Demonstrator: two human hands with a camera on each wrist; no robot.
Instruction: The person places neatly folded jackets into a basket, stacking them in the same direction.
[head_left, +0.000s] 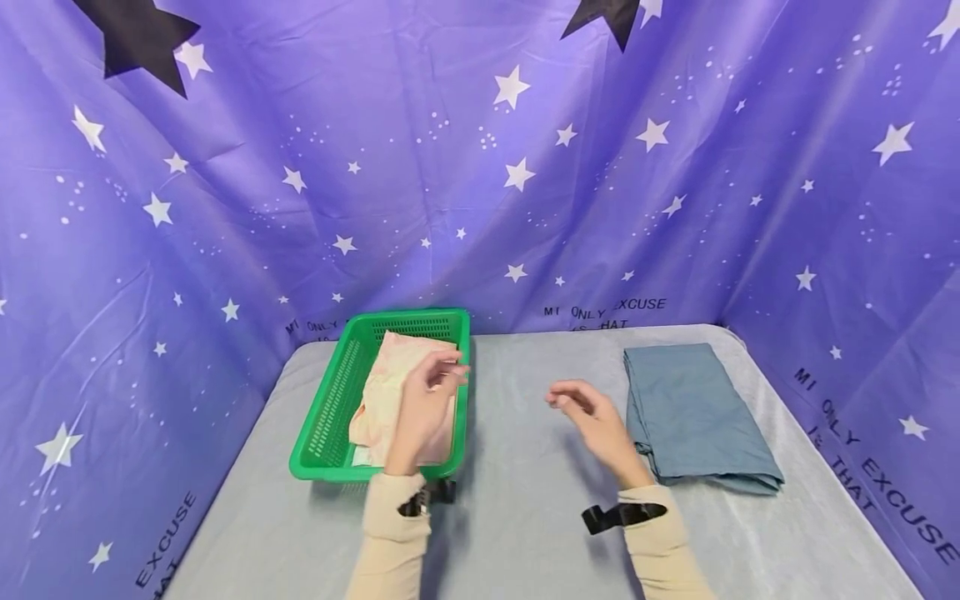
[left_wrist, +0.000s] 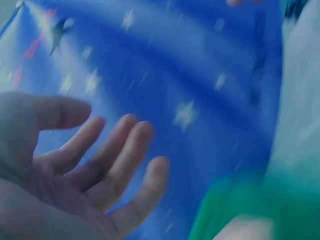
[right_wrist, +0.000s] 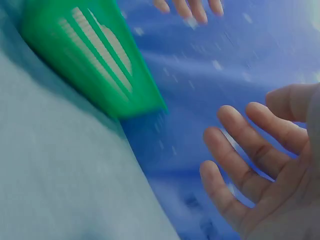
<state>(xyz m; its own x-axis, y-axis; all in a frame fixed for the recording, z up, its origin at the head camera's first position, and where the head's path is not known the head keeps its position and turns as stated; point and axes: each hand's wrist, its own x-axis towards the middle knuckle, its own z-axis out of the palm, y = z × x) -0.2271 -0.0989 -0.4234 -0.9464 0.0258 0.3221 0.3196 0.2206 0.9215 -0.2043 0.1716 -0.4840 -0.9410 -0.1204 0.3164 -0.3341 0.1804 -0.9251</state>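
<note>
My left hand (head_left: 426,404) hovers over the right side of a green plastic basket (head_left: 330,392), its fingers loosely bent around nothing. Inside the basket lies a pale pink and cream folded cloth (head_left: 401,367), partly hidden behind that hand. My right hand (head_left: 600,423) is held above the table between the basket and a folded blue-grey cloth (head_left: 697,408), closer to the cloth, and it too holds nothing. In the left wrist view the fingers (left_wrist: 117,165) are spread and relaxed. The right wrist view shows slightly bent, separated fingers (right_wrist: 250,150).
A light grey cover lies over the table (head_left: 517,500). Purple curtains (head_left: 420,167) with white stars stand around its back and sides. Both wrists wear black straps (head_left: 626,515) over beige sleeves (head_left: 390,533). The basket stands at the back left, the blue-grey cloth at the right.
</note>
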